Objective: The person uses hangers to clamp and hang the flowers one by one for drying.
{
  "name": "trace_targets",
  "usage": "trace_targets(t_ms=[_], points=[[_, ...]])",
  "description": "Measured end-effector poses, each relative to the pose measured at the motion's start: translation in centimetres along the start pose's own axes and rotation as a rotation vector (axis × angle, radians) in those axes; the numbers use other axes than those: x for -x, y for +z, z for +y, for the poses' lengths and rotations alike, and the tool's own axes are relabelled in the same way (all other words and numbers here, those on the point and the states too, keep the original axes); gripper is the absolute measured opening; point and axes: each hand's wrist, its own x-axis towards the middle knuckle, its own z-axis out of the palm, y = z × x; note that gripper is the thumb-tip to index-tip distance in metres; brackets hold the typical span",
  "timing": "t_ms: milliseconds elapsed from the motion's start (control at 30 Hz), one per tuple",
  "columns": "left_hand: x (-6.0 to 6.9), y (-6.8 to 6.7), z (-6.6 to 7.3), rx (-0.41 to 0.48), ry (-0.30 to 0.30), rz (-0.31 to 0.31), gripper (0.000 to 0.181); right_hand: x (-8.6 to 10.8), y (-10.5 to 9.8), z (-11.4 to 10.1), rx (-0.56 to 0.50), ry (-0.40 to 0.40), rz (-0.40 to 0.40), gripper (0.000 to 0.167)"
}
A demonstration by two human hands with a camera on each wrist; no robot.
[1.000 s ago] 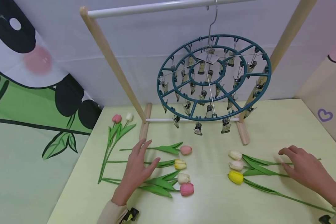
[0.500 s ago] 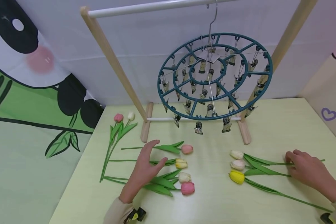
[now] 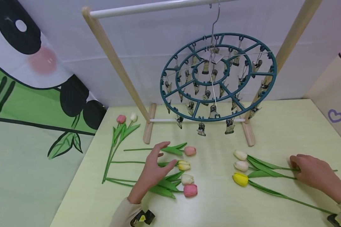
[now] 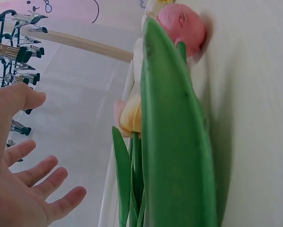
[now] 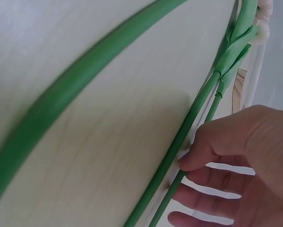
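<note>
Thumb and fingers of my right hand (image 3: 315, 173) (image 5: 245, 161) pinch the stem (image 5: 173, 189) of the farthest white tulip (image 3: 240, 155). A pale pink tulip (image 3: 241, 165) and a yellow tulip (image 3: 240, 179) lie just nearer. Fingers spread and bent, my left hand (image 3: 153, 170) (image 4: 23, 175) hovers over the left row, holding nothing. Beneath and beside it lie a light pink tulip (image 3: 190, 151), a pale yellow tulip (image 3: 183, 165), a white tulip (image 3: 187, 179) and a deep pink tulip (image 3: 190, 190) (image 4: 181, 28).
A round teal clip hanger (image 3: 199, 119) with many metal clips hangs from a white rail (image 3: 159, 5) on a wooden-legged stand (image 3: 116, 63). Farther left on the table (image 3: 216, 208) lie another pink tulip (image 3: 121, 119) and a white one (image 3: 134, 117).
My right hand has closed on the far stem, whose end has shifted towards me. My left hand has drifted right, its fingers more bent. The head view has shifted slightly.
</note>
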Motion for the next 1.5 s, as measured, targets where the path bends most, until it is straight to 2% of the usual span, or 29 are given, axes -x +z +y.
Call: trace_targets(t_ms=[233,467,633,767,867,1000,1233,1400,1500], points=[[-0.5,0.8,0.8,0.042,-0.003,-0.004,0.059,0.4,-0.3,0.2,-0.016,0.011,-0.01,0.031],[-0.3,1.0,1.6,0.069,0.008,-0.021,0.057,0.6,-1.9,-0.1,-0.004,0.011,0.008,0.028],[-0.2,1.4,1.9,0.128,0.004,-0.045,0.057,1.1,-2.9,-0.3,0.01,-0.005,0.07,0.027],[-0.1,1.8,2.5,0.156,-0.026,-0.062,0.057,1.4,-3.4,-0.6,0.025,-0.037,0.155,0.029],[-0.2,2.0,3.0,0.167,-0.018,-0.068,0.057,1.6,-3.8,-1.0,0.028,-0.049,0.213,0.03],[-0.4,2.2,3.9,0.16,-0.006,-0.077,0.058,1.5,-4.3,-1.4,0.028,-0.055,0.245,0.03],[-0.4,2.2,5.8,0.142,-0.019,-0.091,0.057,1.3,-5.1,-2.0,0.031,-0.069,0.277,0.029],[-0.5,2.7,4.9,0.148,0.019,-0.103,0.057,1.3,-5.7,-2.5,0.027,-0.081,0.336,0.03],[-0.4,2.4,6.2,0.162,0.034,-0.112,0.056,1.3,-6.1,-2.8,0.021,-0.099,0.381,0.031]])
